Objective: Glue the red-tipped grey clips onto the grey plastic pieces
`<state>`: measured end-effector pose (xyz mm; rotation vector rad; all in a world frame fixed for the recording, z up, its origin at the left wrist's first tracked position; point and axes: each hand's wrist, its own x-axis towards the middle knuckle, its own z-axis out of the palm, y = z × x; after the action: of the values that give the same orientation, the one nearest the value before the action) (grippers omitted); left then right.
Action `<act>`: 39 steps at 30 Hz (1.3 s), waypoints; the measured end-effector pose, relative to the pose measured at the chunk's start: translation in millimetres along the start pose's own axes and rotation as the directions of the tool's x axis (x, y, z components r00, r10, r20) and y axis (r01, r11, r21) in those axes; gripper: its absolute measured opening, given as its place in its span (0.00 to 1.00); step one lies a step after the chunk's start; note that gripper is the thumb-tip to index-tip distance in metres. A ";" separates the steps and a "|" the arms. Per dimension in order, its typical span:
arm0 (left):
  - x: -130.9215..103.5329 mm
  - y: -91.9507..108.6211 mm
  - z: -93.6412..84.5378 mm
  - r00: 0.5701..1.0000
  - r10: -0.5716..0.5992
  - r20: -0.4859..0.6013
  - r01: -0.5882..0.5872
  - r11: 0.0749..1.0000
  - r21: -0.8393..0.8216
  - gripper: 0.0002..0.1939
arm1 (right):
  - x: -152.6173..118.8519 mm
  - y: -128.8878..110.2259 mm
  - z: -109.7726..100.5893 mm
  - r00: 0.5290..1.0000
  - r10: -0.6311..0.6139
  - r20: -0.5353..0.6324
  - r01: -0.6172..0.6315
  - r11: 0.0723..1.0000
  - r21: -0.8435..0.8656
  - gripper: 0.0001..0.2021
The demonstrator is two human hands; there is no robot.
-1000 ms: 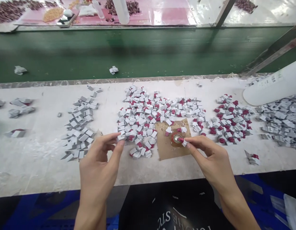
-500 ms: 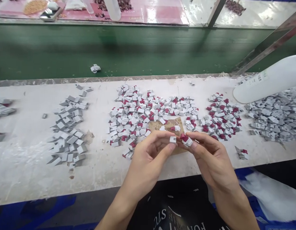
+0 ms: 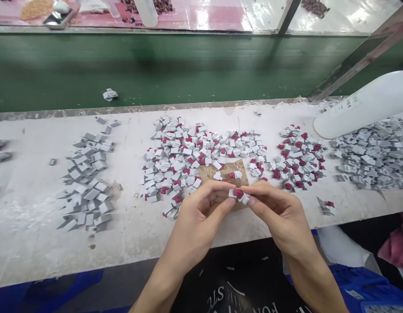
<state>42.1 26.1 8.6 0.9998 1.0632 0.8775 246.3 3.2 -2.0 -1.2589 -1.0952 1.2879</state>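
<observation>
Pinched a small block (image 3: 232, 194) between thumb and forefinger of the left hand (image 3: 196, 219), with the other fingers curled behind. Pinched a second block (image 3: 245, 199) the same way in the right hand (image 3: 283, 213), beside a red part (image 3: 238, 193). Held both blocks close together, with the red part between them, above the brown card (image 3: 242, 174) near the middle of the table's near edge. Could not tell whether all three were joined or only touching. Held the fingertips of both hands nearly together.

Had two loose pieces on the card, just beyond the hands. Had a wide mixed pile (image 3: 180, 152) of red and white pieces from beside the card towards the table's (image 3: 32, 208) far edge, and a smaller pile (image 3: 297, 158) to the right. Had a grey pile (image 3: 87, 182) well apart on the left and a bigger grey heap (image 3: 377, 152) at the far right, with a white bottle (image 3: 361, 104) tilted over it. Had a lone piece (image 3: 327, 206) near the table's near edge, right of the right hand. Faced a green strip (image 3: 188, 65) past the far edge, with a small clump (image 3: 109, 94) on it. Wore a black top (image 3: 234, 269) with white letters.
</observation>
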 end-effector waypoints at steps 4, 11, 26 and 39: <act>1.9 -1.1 -3.3 0.999 -0.012 0.048 0.009 0.998 0.060 0.04 | 2.4 -2.9 -3.0 0.998 -0.029 0.049 0.032 0.998 -0.062 0.10; 17.2 21.4 -8.7 0.987 0.038 0.158 -0.096 0.922 0.376 0.05 | 9.3 -10.0 -4.2 0.998 -0.034 0.061 0.041 0.993 -0.107 0.11; 267.4 90.7 -10.0 0.961 0.156 -0.227 0.102 0.564 0.819 0.04 | 167.3 -11.6 -115.2 0.931 -0.229 -0.285 -0.153 0.464 -0.873 0.12; 323.7 88.8 -1.2 0.943 0.075 -0.324 0.226 0.571 0.789 0.20 | 124.3 -22.8 -89.3 0.951 -0.077 -0.298 -0.071 0.887 -0.456 0.29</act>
<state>116.1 353.5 3.0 1.5974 1.8864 0.4351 340.1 126.1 2.9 -1.7464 -1.2099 0.8025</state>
